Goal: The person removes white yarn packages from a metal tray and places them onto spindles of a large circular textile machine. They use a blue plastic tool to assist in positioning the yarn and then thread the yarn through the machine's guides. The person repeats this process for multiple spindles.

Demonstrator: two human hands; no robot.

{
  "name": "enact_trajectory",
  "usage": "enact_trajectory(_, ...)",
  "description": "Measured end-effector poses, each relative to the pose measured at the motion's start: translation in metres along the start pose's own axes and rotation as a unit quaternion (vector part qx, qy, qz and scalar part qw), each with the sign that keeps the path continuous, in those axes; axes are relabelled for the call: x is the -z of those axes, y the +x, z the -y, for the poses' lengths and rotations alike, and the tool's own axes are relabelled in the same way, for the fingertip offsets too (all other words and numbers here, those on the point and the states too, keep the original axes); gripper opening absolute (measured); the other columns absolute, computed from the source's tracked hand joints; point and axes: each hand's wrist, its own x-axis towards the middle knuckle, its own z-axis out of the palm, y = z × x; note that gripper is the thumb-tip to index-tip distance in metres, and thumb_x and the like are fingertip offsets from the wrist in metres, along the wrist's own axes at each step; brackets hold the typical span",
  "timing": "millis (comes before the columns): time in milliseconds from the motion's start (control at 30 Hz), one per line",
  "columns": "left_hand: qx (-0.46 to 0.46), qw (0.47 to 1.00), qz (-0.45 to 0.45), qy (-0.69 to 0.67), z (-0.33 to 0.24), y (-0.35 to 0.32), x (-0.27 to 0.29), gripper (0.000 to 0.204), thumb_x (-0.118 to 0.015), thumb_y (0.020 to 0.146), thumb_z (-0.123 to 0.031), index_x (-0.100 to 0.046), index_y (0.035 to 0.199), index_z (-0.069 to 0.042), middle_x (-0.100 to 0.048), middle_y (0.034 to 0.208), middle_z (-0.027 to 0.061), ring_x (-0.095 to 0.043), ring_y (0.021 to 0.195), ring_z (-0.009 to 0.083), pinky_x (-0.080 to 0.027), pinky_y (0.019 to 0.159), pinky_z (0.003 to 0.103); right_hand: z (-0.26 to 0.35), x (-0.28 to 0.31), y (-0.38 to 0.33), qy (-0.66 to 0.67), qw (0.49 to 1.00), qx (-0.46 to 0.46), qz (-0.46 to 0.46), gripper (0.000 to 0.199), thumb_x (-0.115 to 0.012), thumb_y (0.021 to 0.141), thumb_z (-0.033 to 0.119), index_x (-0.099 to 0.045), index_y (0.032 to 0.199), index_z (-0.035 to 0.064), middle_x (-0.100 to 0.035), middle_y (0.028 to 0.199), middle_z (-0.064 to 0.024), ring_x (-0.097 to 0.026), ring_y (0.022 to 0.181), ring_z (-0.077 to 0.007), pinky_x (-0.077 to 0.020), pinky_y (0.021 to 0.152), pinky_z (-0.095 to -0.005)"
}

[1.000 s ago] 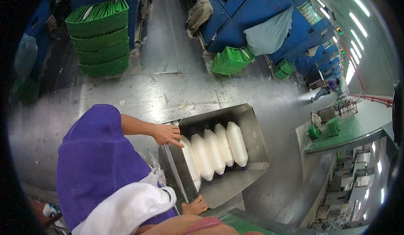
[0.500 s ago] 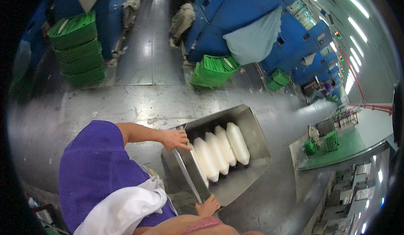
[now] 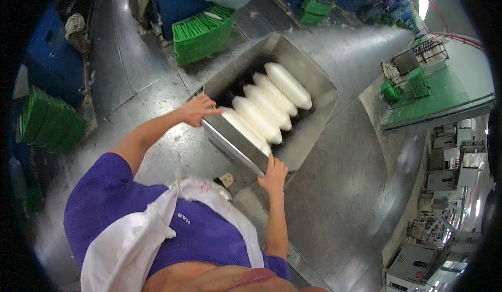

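A grey metal bin (image 3: pixel 320 77) stands on the floor ahead, turned at a slant. In it lie several white roving bobbins (image 3: pixel 264 109) with tapered ends, side by side in a row, over a dark bottom. My left hand (image 3: pixel 198 110) grips the left end of the bin's near rim. The right end of that rim is held by my right hand (image 3: pixel 274 175), its fingers hooked over the edge. Both arms stretch forward. Any wheels under the bin are hidden.
Beyond the bin's far left side sits a green basket (image 3: pixel 201 48) full of green tubes. Stacked green baskets (image 3: pixel 49 119) stand at the left, another small stack (image 3: pixel 314 12) farther off. Blue machines (image 3: pixel 34 64) line the aisles. A green-floored area (image 3: pixel 429 98) lies at the right.
The bin is farther forward from my body, and my arms are straighter. The view has swung right, so the baskets and machines appear shifted left. Both hands keep their hold on the rim.
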Motion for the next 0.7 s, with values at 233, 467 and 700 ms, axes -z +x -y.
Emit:
enact_trajectory(233, 0.064, 0.998, 0.013, 0.025, 0.051, 0.159, 0.004, 0.08, -0.068, 0.059, -0.016, -0.045, 0.135, -0.023, -0.05, 0.113, 0.0098, -0.046, 0.104, 0.0276, -0.032, 0.096, 0.037, -0.153, 0.012, 0.144, 0.005, 0.998, 0.05, 0.041, 0.09, -0.08, 0.052, 0.02, -0.041, 0.132, 0.0057, -0.051, 0.107, -0.012, -0.047, 0.097, -0.0301, -0.0358, 0.085, -0.0426)
enact_trajectory(467, 0.055, 0.994, -0.086, 0.036, 0.14, 0.321, -0.009, 0.08, -0.069, 0.053, -0.016, -0.048, 0.131, -0.019, -0.052, 0.107, 0.0119, -0.048, 0.095, 0.0297, -0.036, 0.089, 0.04, -0.297, 0.014, 0.313, 0.022, 0.997, 0.062, 0.051, 0.086, -0.075, 0.049, 0.016, -0.044, 0.129, 0.0069, -0.051, 0.107, -0.0115, -0.048, 0.099, -0.0304, -0.0357, 0.086, -0.0431)
enact_trajectory(700, 0.112, 0.989, -0.098, 0.007, 0.254, 0.473, -0.009, 0.08, -0.067, 0.052, -0.012, -0.049, 0.13, -0.017, -0.051, 0.108, 0.0119, -0.047, 0.096, 0.0298, -0.036, 0.089, 0.04, -0.414, -0.002, 0.507, 0.009, 0.993, 0.117, 0.004, 0.085, -0.075, 0.048, 0.018, -0.046, 0.127, 0.0077, -0.052, 0.104, -0.0114, -0.049, 0.096, -0.0313, -0.0363, 0.085, -0.044)
